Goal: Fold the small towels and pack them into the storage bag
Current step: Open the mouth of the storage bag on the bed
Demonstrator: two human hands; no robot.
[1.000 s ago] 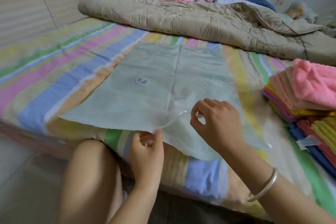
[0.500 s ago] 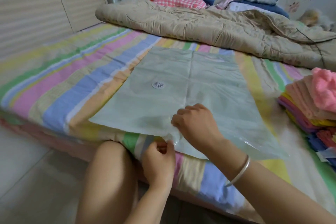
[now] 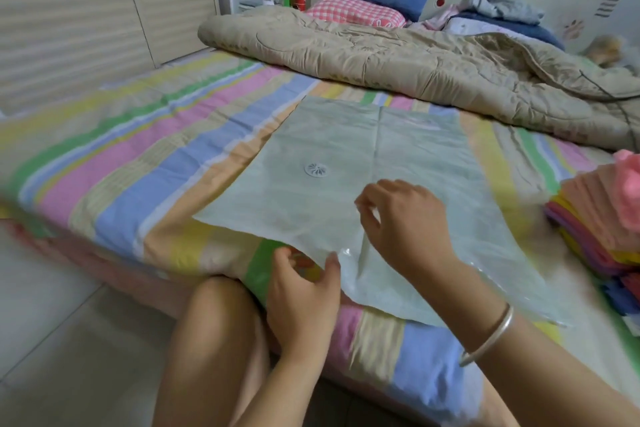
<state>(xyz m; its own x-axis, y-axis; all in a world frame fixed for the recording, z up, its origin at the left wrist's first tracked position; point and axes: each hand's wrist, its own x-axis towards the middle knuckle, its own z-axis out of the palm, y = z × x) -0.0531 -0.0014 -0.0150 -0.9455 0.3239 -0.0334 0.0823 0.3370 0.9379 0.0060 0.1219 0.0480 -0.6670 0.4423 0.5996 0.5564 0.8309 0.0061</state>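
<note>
While the left hand (image 3: 304, 291) pins the storage bag's (image 3: 349, 191) near edge on the bed (image 3: 138, 166), the right hand (image 3: 405, 222) has lifted, fingers pinching the top layer, opening the mouth. Folded towels (image 3: 595, 218) wait stacked to the right.

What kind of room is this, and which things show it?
Most likely a home bedroom: a bed with a striped sheet, a beige quilt and a checked pillow at its head.
</note>
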